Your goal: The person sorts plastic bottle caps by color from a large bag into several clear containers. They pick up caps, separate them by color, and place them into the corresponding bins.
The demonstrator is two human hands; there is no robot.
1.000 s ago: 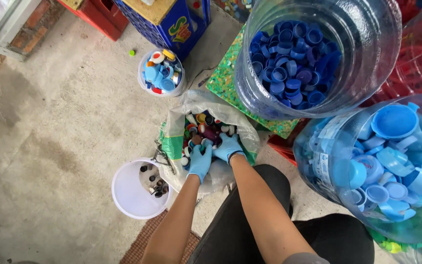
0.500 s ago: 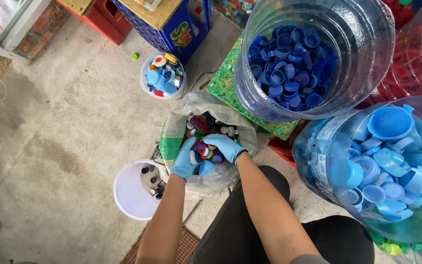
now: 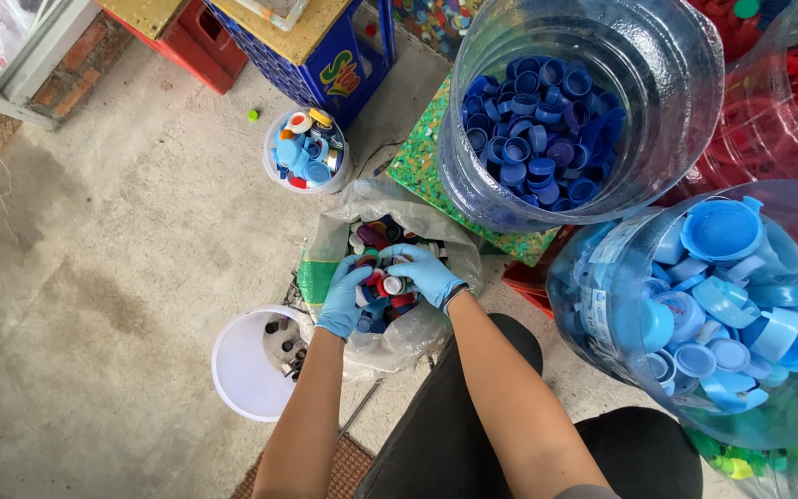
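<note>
Evidently the sorting is under way: the left hand (image 3: 344,298) and right hand (image 3: 425,271), both in blue gloves, curl together around a cluster of mixed plastic bottle caps (image 3: 382,285) inside the crinkled clear plastic bag (image 3: 436,236) on the concrete floor (image 3: 122,231). Picking one smooth round cap out needs a fingertip pinch. Just left stands a white plastic bucket (image 3: 237,370).

A single head-worn camera looks almost straight down from the seated person's height, close above the clear plastic bag of mixed bottle caps (image 3: 390,277) on the concrete floor (image 3: 113,231).
</note>
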